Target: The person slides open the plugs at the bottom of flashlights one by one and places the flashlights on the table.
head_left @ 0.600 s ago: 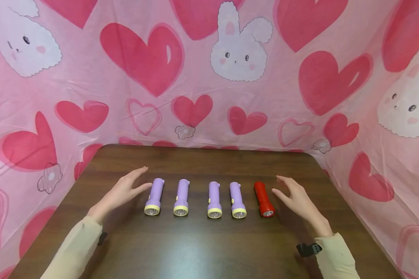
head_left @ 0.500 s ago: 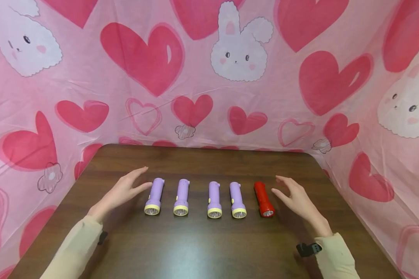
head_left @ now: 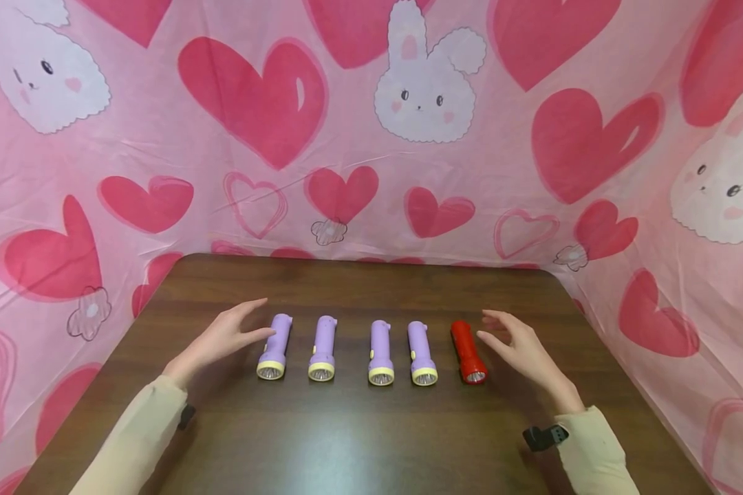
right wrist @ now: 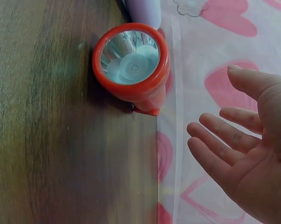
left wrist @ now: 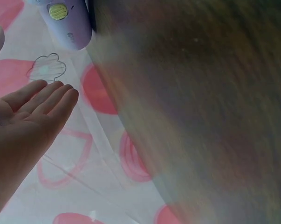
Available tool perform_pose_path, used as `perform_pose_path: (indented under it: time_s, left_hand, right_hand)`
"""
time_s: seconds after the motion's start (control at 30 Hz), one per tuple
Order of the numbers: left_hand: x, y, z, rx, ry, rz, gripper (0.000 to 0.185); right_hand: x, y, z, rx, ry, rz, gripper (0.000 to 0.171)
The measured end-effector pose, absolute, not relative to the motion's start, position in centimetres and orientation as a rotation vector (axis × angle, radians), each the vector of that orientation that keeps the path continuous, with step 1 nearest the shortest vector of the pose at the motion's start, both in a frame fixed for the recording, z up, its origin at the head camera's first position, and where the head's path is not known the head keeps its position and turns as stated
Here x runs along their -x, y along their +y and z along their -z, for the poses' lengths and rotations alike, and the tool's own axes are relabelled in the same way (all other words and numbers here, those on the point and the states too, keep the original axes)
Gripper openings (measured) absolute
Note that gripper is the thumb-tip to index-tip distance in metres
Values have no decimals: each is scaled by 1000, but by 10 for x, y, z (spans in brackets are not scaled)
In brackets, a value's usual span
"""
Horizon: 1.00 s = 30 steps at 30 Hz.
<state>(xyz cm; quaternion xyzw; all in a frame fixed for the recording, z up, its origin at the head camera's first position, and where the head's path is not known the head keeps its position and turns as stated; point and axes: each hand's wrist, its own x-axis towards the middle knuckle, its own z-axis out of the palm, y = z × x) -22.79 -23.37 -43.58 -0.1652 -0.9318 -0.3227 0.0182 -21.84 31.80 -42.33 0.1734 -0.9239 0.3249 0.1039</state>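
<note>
It looked like a makeshift recording booth: a pink cloth [head_left: 359,172] printed with hearts and bunnies walled in a dark wooden table [head_left: 359,433] at the back and down both sides of the frame.

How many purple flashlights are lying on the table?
4. They lie in one row on the table: the first beside the left hand, the second, the third, and the fourth next to the red flashlight. None seems hidden.
</note>
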Motion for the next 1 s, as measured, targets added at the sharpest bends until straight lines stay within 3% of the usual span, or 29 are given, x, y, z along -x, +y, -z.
perform_pose_path:
  time_s: [1.0]
  left_hand:
    - [240,-227,442,539,-2932,1087,76]
  right_hand:
    - [228,303,417,-583,-2796,-1040,48]
